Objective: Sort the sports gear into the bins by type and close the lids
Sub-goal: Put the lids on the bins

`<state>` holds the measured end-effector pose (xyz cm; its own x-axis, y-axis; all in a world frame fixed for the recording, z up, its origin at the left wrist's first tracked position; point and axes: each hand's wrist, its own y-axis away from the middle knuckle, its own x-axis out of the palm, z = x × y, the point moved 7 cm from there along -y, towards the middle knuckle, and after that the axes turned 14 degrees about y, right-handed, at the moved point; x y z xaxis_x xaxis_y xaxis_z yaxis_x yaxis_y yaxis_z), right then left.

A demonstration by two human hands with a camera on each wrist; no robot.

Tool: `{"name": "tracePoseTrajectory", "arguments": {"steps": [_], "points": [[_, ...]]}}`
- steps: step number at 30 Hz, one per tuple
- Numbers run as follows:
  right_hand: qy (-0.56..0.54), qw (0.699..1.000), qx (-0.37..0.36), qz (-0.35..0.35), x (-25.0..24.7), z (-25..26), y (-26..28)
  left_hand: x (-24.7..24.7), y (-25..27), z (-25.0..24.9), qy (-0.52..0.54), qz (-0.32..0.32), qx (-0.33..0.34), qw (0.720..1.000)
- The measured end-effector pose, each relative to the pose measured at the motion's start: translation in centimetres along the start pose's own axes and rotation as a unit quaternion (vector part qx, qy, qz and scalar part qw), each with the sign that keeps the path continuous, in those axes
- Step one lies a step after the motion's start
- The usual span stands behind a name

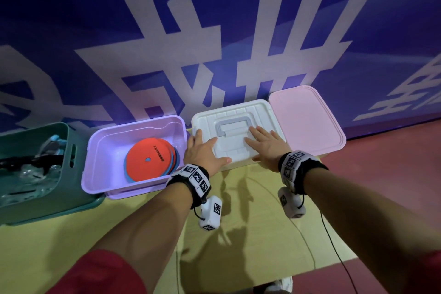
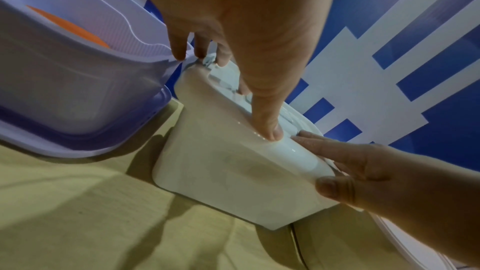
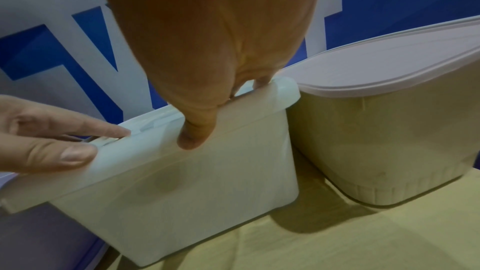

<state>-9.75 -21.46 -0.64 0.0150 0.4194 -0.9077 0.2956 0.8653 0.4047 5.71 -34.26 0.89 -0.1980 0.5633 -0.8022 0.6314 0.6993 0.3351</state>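
I have four bins in a row along the wall. L to R: green bin (image 1: 35,162), purple bin (image 1: 133,131) w/ discs (image 1: 149,159) and no lid, white bin (image 1: 235,126) lidded, pink bin (image 1: 307,117) lidded. White bin sits dead ahead, long axis L–R. Both hands flat, fingers straight, pressing its lid: left hand (image 1: 205,153) at the L edge, right hand (image 1: 267,145) right of centre.

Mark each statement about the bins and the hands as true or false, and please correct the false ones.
1. Both hands lie flat on the white lid. True: left hand and right hand press on it.
2. The purple bin is closed. False: it is open, with a red disc inside.
3. The pink lid sits on its bin. True.
4. The right hand grips the grey handle. False: its fingers lie straight beside it.
5. The green bin stands right of the white bin. False: it is far left.
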Motion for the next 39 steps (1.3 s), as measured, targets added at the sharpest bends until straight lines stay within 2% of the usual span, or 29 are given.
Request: {"name": "tracePoseTrajectory", "arguments": {"steps": [16,20,26,32,35,39], "points": [[-0.008,1.0,-0.002,-0.002,-0.4,-1.0,-2.8,-0.5,-2.7,-0.5,0.003,0.025,-0.017,1.0],[-0.001,1.0,-0.006,0.009,-0.3,-1.1,-3.2,-0.5,-2.8,-0.8,-0.025,0.028,-0.038,0.999],[-0.013,1.0,-0.012,0.004,-0.6,-1.5,-2.9,-0.2,-0.6,-1.4,-0.032,0.01,-0.061,0.998],[-0.039,0.999,0.006,0.008,-2.1,-0.8,-2.9,-2.0,2.0,0.8,-0.006,0.018,-0.047,0.999],[-0.086,0.996,0.001,-0.023,-4.1,1.0,-3.2,-3.8,2.7,3.2,0.008,0.001,-0.075,0.997],[-0.154,0.982,-0.043,-0.105,-7.9,5.7,-3.6,-6.1,3.8,7.7,0.008,-0.007,-0.12,0.993]]}}
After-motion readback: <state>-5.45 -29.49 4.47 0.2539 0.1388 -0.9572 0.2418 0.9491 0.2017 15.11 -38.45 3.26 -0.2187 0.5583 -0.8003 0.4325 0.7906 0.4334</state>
